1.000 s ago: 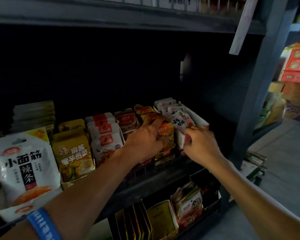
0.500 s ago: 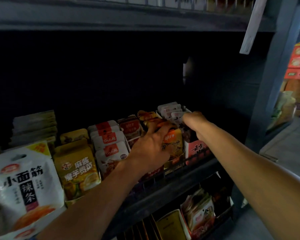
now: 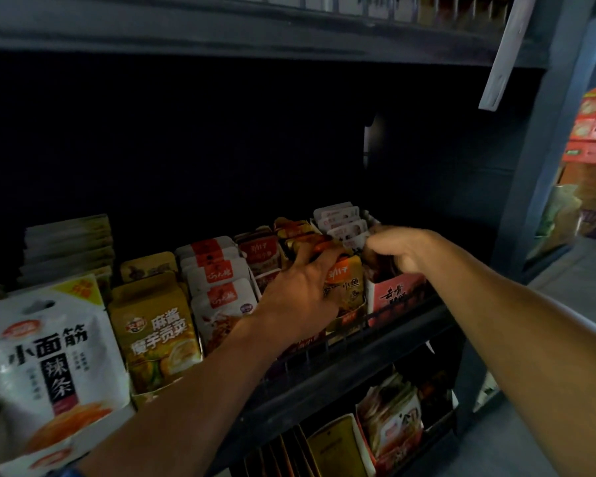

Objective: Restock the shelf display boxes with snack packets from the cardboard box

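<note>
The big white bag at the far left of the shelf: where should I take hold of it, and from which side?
Grip the white bag at its top edge, coming from the front and above. It stands upright and faces out, its top seam free above the yellow box beside it; its lower part sits low at the frame's edge.

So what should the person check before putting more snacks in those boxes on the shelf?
1. Left hand steadying the yellow packets: ok, its fingers curl over the tops of the row.
2. Right hand in the pink display box: ok, it reaches into the box; what its fingers grip is hidden.
3. White packets standing upright at the back of that box: ok.
4. Room left in the front of the pink box: cannot tell, the hand covers it.
5. Cardboard supply box within reach: cannot tell, it is not in view.
</note>
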Motion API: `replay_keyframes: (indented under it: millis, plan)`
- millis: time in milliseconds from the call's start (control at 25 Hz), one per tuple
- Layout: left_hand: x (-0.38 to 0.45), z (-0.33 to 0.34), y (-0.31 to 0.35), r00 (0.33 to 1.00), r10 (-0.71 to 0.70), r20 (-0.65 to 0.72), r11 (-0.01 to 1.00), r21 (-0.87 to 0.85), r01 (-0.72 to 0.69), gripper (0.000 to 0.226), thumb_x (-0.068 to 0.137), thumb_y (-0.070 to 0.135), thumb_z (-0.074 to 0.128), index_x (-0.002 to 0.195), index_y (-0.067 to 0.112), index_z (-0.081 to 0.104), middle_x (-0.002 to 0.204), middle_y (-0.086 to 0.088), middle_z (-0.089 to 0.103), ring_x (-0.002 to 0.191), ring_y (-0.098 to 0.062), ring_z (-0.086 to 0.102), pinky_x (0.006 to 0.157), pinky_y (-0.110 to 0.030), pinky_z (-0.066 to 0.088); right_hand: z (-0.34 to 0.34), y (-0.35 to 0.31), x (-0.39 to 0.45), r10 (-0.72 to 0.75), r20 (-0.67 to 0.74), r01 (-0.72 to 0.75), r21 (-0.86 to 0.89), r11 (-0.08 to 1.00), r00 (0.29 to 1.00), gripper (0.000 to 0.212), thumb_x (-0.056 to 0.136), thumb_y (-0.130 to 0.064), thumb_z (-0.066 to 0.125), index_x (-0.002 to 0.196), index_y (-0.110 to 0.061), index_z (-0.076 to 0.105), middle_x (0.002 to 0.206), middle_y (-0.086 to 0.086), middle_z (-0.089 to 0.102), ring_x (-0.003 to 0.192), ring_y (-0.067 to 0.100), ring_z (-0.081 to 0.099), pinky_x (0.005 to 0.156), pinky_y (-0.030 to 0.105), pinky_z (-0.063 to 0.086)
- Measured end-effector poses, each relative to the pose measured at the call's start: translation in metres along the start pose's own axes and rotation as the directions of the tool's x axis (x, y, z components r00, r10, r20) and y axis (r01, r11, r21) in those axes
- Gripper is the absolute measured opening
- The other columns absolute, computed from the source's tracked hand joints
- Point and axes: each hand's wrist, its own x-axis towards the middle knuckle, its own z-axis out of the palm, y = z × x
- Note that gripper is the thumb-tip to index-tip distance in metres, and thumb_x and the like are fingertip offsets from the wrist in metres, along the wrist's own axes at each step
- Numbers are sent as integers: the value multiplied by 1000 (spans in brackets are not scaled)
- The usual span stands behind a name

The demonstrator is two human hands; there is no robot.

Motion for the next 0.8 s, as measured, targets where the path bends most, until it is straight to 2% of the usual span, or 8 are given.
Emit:
replay_keyframes:
  millis: [80,160,200,280,360,440,600,800]
  plan:
    - [0,-1,-1,1000,-1,4,1000,1,1,62,92,43,52,147,41,23,152,6,21,127,-34,49,98,-49,51,-5,2,-3,-30,50,33,-76,997,998,66,90,9,53,146,-22,38,137,11,50,125,30,48,99,42,48]
    - [0,-1,-1,1000,-10,-1,1000,1,10,63,91,43,51,147,40,23,153,5,21,129,-34,47,99,-50,50,-9,5,-7,-87,38,90,-108,990,996,75,82,14,62,145,-22,40,135,8,53,121,26,50,91,37,49]
    - [0,0,-1,1000,-16,-7,1000,2,16,63,91,43,51,147,40,23,154,6,21,130,-34,46,100,-50,49,-11,7,-10,-127,21,129,-140,982,992,70,80,11,67,139,-21,47,128,7,59,113,22,55,85,33,49]
    - [1,1,1,1000,-28,-10,999,20,29,63,92,40,53,147,40,23,154,6,21,131,-34,45,100,-50,49,-17,12,-14,-220,6,208,-342,916,976,53,80,2,73,126,-20,57,114,3,66,100,16,61,83,30,52]
    - [2,-1,3,999,-45,1,998,42,44,63,94,38,54,149,39,23,154,6,21,130,-33,46,100,-48,49,-20,17,-19,-256,17,218,-581,784,966,48,83,-7,72,126,-20,57,115,3,66,102,19,63,88,33,54]
    - [1,-4,7,998,-53,24,997,51,52,64,95,39,54,150,38,21,154,6,21,131,-31,46,101,-47,49,-20,19,-22,-290,-23,193,-696,692,957,41,85,-7,66,124,-19,58,113,5,65,99,21,63,84,33,54]
    - [-4,-13,23,994,-105,35,947,309,89,77,96,47,48,156,34,2,159,-1,19,142,-36,29,114,-56,31,-12,20,-34,-428,-174,118,-810,575,887,21,86,-12,64,106,-11,57,90,4,60,76,22,57,66,32,49]
    - [-20,-18,41,991,-135,-2,912,392,125,87,94,57,45,157,23,-4,159,-10,18,143,-37,24,116,-54,23,-11,44,-58,-551,-117,269,-778,567,826,33,92,-21,55,124,-17,52,101,11,68,86,30,68,74,41,57]
